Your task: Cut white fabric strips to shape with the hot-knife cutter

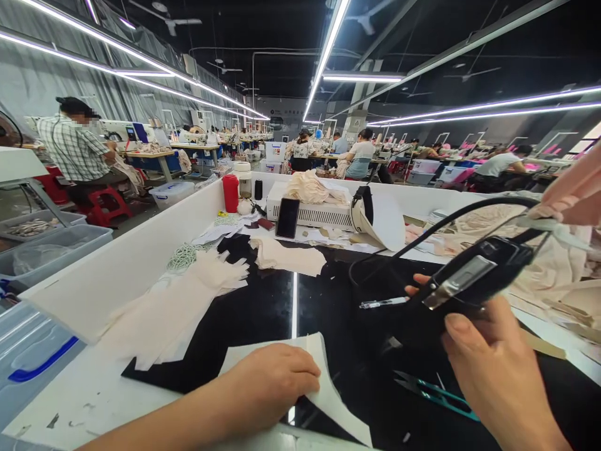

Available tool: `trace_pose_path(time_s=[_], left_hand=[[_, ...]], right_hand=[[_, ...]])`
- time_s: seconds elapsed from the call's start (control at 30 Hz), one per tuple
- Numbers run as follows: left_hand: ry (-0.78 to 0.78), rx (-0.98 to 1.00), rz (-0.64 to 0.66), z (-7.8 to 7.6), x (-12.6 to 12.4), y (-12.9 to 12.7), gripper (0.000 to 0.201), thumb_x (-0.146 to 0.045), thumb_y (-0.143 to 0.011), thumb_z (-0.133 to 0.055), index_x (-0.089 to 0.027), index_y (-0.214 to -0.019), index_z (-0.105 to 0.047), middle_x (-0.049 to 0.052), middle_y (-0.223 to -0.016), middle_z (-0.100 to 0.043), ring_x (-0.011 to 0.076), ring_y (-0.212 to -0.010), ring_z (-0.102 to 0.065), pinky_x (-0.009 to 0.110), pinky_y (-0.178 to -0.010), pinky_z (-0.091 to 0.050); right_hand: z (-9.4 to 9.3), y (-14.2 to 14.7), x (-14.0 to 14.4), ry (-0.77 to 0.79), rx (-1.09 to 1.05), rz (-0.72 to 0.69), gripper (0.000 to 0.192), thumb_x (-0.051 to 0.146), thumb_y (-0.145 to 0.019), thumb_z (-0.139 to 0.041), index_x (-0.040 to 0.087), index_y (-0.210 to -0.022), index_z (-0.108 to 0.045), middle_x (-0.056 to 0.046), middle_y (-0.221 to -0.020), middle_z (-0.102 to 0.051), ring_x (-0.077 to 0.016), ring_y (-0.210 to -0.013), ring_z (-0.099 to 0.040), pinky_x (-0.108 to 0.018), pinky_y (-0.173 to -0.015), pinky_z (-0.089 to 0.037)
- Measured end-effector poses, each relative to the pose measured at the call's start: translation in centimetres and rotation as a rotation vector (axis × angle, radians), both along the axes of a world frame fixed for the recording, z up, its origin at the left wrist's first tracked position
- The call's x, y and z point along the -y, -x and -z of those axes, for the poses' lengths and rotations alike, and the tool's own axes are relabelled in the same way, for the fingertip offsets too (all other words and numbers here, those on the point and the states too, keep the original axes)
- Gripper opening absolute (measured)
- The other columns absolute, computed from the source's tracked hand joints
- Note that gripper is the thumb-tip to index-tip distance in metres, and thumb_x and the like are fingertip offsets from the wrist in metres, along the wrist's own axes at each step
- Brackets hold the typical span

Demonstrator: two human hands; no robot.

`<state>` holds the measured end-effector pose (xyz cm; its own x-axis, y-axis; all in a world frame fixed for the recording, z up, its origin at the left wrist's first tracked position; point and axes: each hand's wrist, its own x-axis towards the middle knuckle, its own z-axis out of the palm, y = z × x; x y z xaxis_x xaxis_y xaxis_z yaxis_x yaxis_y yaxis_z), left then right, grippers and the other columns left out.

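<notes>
Left hand (272,379) laid flat, fingers closed, on white fabric piece (323,388) at near counter (94,394) edge. Right hand (498,369) wrapped around black corded tool (464,282), metal tip (382,303) held above fabric, left of hand. Teal snips (432,391) below. Fabric best kept pinned flat, tip steady. White stack (178,313) beyond.

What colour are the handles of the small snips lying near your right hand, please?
Teal green, on the snips below the right hand; head view.

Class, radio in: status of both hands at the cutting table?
Left hand flat on white fabric piece. Right hand grips black corded tool. Teal snips beside it.
</notes>
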<state>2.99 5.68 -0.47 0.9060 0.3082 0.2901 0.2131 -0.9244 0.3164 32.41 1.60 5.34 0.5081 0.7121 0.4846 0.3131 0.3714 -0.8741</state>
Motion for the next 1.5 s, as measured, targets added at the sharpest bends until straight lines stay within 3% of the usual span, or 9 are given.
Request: trace_pose_path(time_s=[0.1,0.27,0.4,0.6,0.77,1.13,1.5], left_hand=[[0.012,0.011,0.024,-0.6,-0.3,0.7,0.030,-0.001,-0.095,-0.058,-0.018,-0.116,-0.071,0.006,-0.121,-0.076,0.0184,-0.116,-0.069,0.028,-0.104,-0.052],[-0.108,0.054,-0.102,-0.9,-0.1,-1.1,0.023,-0.007,-0.101,-0.058,-0.016,-0.119,-0.067,0.006,-0.125,-0.074,0.0192,-0.109,-0.069,0.030,-0.094,-0.054],[-0.311,0.008,-0.193,0.1,-0.1,-2.6,0.015,-0.018,-0.107,-0.056,-0.014,-0.117,-0.066,0.009,-0.128,-0.072,0.0197,-0.099,-0.068,0.032,-0.082,-0.053],[-0.360,-0.009,-0.242,1.9,0.1,-2.0,0.027,-0.031,-0.107,-0.062,-0.013,-0.126,-0.065,0.009,-0.131,-0.072,0.0207,-0.103,-0.066,0.033,-0.077,-0.052],[-0.378,0.016,-0.253,2.2,0.6,-2.4,0.024,-0.029,-0.110,-0.055,-0.012,-0.123,-0.066,0.008,-0.130,-0.073,0.0199,-0.102,-0.067,0.032,-0.075,-0.051],[-0.429,0.088,-0.260,2.1,0.9,-2.3,0.026,-0.027,-0.112,-0.049,-0.010,-0.121,-0.067,0.008,-0.125,-0.075,0.0203,-0.101,-0.068,0.033,-0.073,-0.052],[-0.423,0.029,-0.244,2.4,0.9,-2.1,0.030,-0.025,-0.113,-0.043,-0.010,-0.125,-0.066,0.013,-0.128,-0.073,0.0212,-0.103,-0.068,0.032,-0.074,-0.053]], right_hand=[[-0.2,2.0,-0.6,-0.004,-0.097,-0.032,0.052,0.055,-0.077,-0.086,0.034,-0.121,-0.068,-0.003,-0.108,-0.075,-0.0258,-0.087,-0.075,-0.047,-0.086,-0.062],[-0.7,4.9,-1.9,-0.107,-0.085,-0.115,0.059,0.042,-0.080,-0.088,0.033,-0.132,-0.061,0.003,-0.092,-0.070,-0.0168,-0.068,-0.067,-0.034,-0.068,-0.059],[-0.9,7.1,-3.1,-0.160,-0.138,-0.185,0.054,0.035,-0.079,-0.090,0.029,-0.125,-0.062,0.003,-0.090,-0.070,-0.0158,-0.067,-0.066,-0.033,-0.065,-0.059],[0.4,9.9,-4.6,-0.201,-0.243,-0.297,0.038,0.035,-0.088,-0.082,0.028,-0.115,-0.057,0.005,-0.079,-0.068,-0.0155,-0.064,-0.065,-0.033,-0.064,-0.059],[0.9,10.3,-5.0,-0.222,-0.251,-0.351,0.034,0.033,-0.089,-0.079,0.029,-0.115,-0.057,0.005,-0.079,-0.067,-0.0150,-0.063,-0.064,-0.033,-0.063,-0.058],[0.7,10.2,-4.8,-0.217,-0.292,-0.313,0.038,0.035,-0.088,-0.081,0.028,-0.116,-0.057,0.005,-0.079,-0.066,-0.0153,-0.063,-0.064,-0.032,-0.060,-0.058],[1.0,10.4,-4.9,-0.196,-0.261,-0.306,0.037,0.038,-0.090,-0.078,0.029,-0.116,-0.055,0.005,-0.079,-0.064,-0.0149,-0.060,-0.062,-0.032,-0.059,-0.056]])
